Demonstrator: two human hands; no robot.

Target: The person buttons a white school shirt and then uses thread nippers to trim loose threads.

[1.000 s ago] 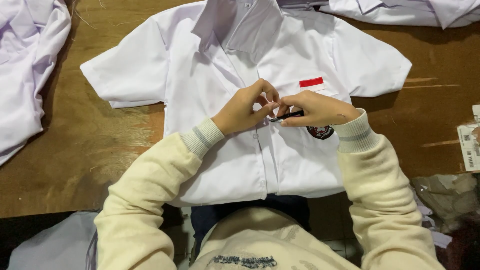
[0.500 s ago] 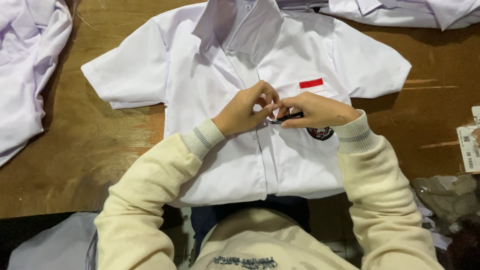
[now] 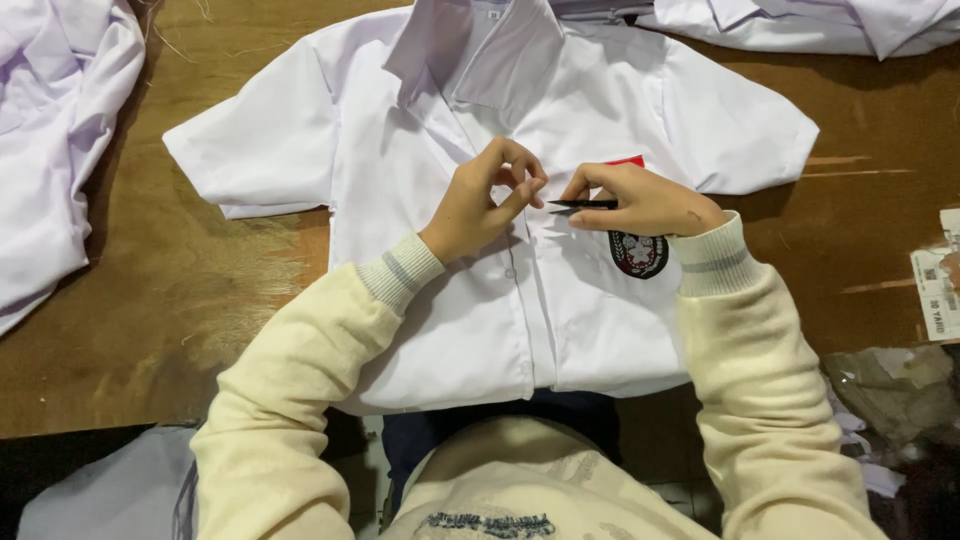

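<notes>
- Nearest the camera, the person's cream sleeves (image 3: 300, 400) reached forward over the near edge of the bench (image 3: 130, 320); ribbed cuffs sat at both wrists.
- The left hand (image 3: 485, 200) was closed in a pinch, thumb and fingertips pressed together on the button placket (image 3: 515, 290) of the white shirt (image 3: 440, 150); whether it held a thread or only a fold of cloth could not be told.
- The right hand (image 3: 640, 200) was closed around a small dark tool (image 3: 583, 204), seemingly thread snips; its long axis lay nearly level, tip pointing left toward the left hand's pinch and just beside it.
- The point of work lay between the two hands, on the placket at chest height; the right hand's tool was the nearer of the two to it; nothing stood between tip and pinch.
- Just below the right hand, a dark shield-shaped badge (image 3: 638, 254) sat on the shirt's chest; a red tab (image 3: 628, 160) showed just beyond the knuckles.
- The shirt lay flat, front up, collar (image 3: 480, 50) away from the person, short sleeves spread to either side.
- To the left, a heap of pale garments (image 3: 50, 150) rested on the bench, apart from the shirt; at the far right edge lay another white garment (image 3: 800, 20).
- At the right edge, a paper label (image 3: 938, 290) and crumpled scraps (image 3: 890, 380) lay well apart from the hands.
</notes>
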